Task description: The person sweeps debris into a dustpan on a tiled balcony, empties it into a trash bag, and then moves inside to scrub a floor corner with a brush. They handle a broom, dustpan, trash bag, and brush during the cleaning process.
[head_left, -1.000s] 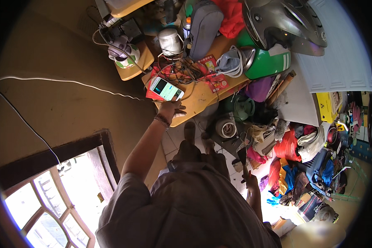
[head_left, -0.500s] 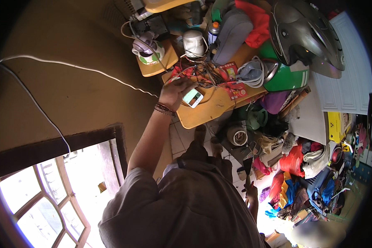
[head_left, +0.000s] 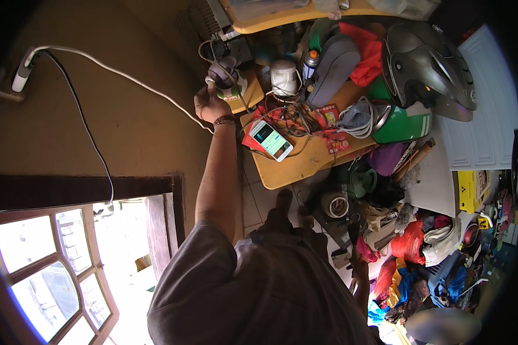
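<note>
My left hand (head_left: 211, 107), with beaded bracelets at the wrist, is closed at the handle of a white and green mug (head_left: 233, 91). The mug stands on a small yellow wooden ledge, with a purple-grey object (head_left: 223, 72) in its top. Nearer to me, a white phone (head_left: 271, 140) with a lit screen lies on a red packet (head_left: 251, 141) on the yellow wooden shelf (head_left: 276, 172). Low on the right, my right hand (head_left: 360, 269) hangs in shadow, closed around a long dark tool (head_left: 353, 231) whose kind I cannot make out.
Tangled wires (head_left: 299, 118), a white container (head_left: 284, 77), a spray can (head_left: 310, 64) and a coiled grey cable (head_left: 357, 115) crowd the shelf. Dark helmet (head_left: 414, 63) at far right. White cord (head_left: 126, 72) runs along the wall. Clothes (head_left: 408, 241) are heaped on the right.
My left hand has left the phone and moved up and left to the mug. The phone now lies fully uncovered. My right hand remains low with the dark tool.
</note>
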Motion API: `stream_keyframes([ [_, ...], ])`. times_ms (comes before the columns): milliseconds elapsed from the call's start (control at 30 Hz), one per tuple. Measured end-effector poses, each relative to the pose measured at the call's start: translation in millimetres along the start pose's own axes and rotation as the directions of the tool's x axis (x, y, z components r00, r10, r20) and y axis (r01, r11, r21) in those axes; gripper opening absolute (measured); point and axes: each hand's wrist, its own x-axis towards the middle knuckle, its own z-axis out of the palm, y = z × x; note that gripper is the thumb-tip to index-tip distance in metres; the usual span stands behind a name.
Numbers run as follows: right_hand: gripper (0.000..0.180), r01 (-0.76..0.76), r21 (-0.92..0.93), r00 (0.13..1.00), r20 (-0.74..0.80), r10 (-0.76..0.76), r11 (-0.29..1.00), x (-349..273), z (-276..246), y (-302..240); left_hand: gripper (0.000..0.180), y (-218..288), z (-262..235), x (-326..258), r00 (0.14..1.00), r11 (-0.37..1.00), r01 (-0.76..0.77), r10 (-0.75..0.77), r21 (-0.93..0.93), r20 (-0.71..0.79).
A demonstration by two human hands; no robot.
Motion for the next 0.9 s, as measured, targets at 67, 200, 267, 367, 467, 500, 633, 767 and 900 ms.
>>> stream_keyframes([
  [67,0.031,-0.157,0.128,0.988,0.021,0.156,0.979,-4.9,-12.1,-14.0,0.017,3.5,6.3,-5.0,0.995,0.992,0.048,-0.058,-0.118,-0.078],
  [200,0.039,-0.693,0.444,0.706,0.264,0.657,0.567,-30.8,-18.7,-23.3,0.019,-8.8,13.1,-4.4,0.958,0.947,0.236,-0.264,-0.216,-0.11],
  [267,0.044,-0.74,0.415,0.655,0.268,0.707,0.528,-41.6,-24.6,-32.1,0.024,-9.2,14.6,-12.7,0.942,0.931,0.292,-0.319,-0.218,-0.103],
  [367,0.038,-0.76,0.358,0.638,0.254,0.727,0.542,-47.6,-32.6,-43.4,0.027,-12.1,14.0,-15.7,0.947,0.932,0.28,-0.307,-0.23,-0.092],
  [467,0.039,-0.719,0.367,0.686,0.241,0.686,0.59,-61.1,-29.7,-26.6,0.03,-19.1,19.3,-17.2,0.967,0.965,0.224,-0.237,-0.133,-0.091],
  [500,0.041,-0.672,0.365,0.734,0.214,0.644,0.645,-64.8,-29.0,-25.0,0.032,-22.5,20.7,-18.4,0.974,0.976,0.203,-0.21,-0.081,-0.091],
  [633,0.05,-0.76,0.352,0.644,0.285,0.71,0.547,-52.9,-32.5,-20.5,0.038,-27.4,20.2,-21.1,0.995,0.987,0.075,-0.066,0.14,-0.072],
  [767,0.063,-0.735,0.344,0.668,0.223,0.71,0.584,-40.6,-35.0,-30.7,0.039,-40.5,14.8,-18.0,0.997,0.994,0.074,-0.073,0.076,-0.015],
  [900,0.029,-0.809,0.345,0.568,0.252,0.783,0.476,-11.7,-53.8,-61.4,0.049,-14.5,-7.0,-37.1,0.999,0.998,0.035,-0.037,0.055,0.032],
])
